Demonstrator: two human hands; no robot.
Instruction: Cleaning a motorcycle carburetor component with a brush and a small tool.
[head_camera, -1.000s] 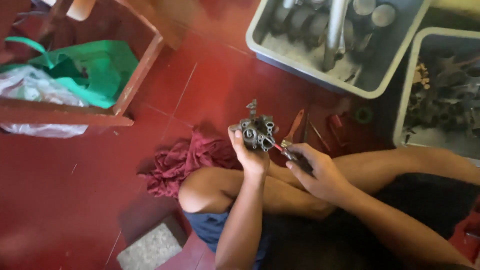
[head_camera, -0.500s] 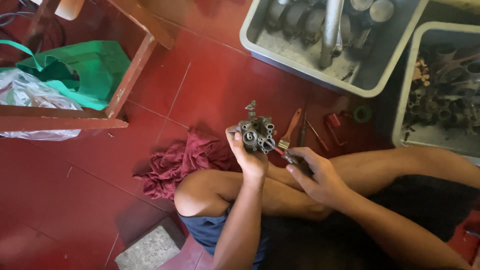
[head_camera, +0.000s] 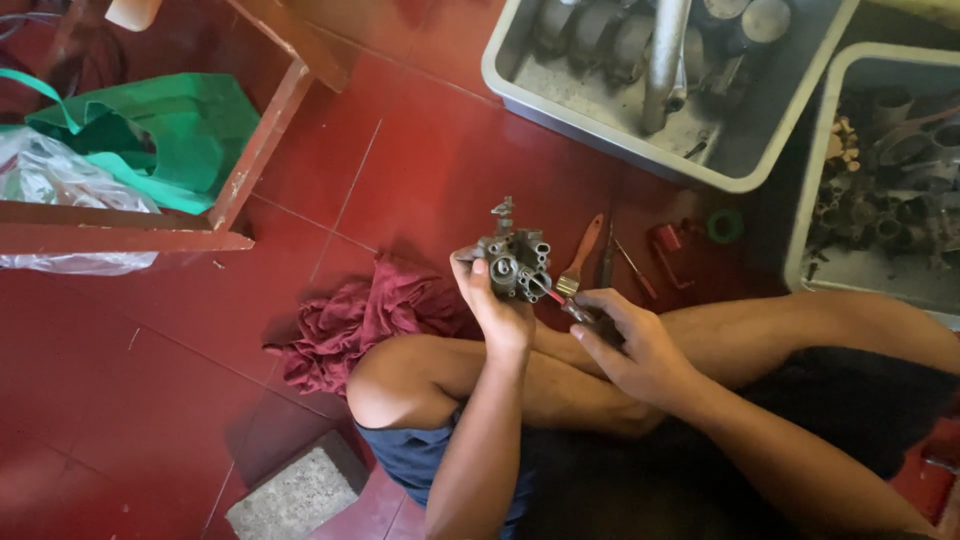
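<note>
From the head camera, looking straight down, the left hand (head_camera: 497, 312) is clenched around a small grey cast-metal engine part (head_camera: 515, 262), a lumpy block with round bores, stubby posts and a dull, grimy surface; it is held upright above the bent knee, over the floor and just beside the red rag. The right hand (head_camera: 637, 345) grips a slim tool (head_camera: 565, 304) with a dark handle and a thin reddish shaft, whose tip touches the lower face of the metal part. Under and left of the knee lies a crumpled dark-red rag (head_camera: 350, 325), soft and folded in on itself, on smooth glossy red floor tiles (head_camera: 420, 170) with thin grout lines. Just beyond the part, flat on the tiles, lie a small paintbrush (head_camera: 578, 262) with an orange-red wooden handle and pale bristles, a thin metal rod (head_camera: 634, 268), a small red piece (head_camera: 666, 238) and a green ring (head_camera: 724, 226). Further off stands a grey plastic tub (head_camera: 600, 130) with rounded corners, holding dusty metal cylinders and a pale tube. To its right a second grey tub (head_camera: 808, 210) is packed with dark, oily metal parts. At the left, a worn reddish wooden crate (head_camera: 250, 170) holds a crinkled green plastic bag (head_camera: 170, 130), with a clear plastic bag (head_camera: 60, 190) beside it. A rough grey concrete block (head_camera: 295, 495) sits near the bottom edge.
</note>
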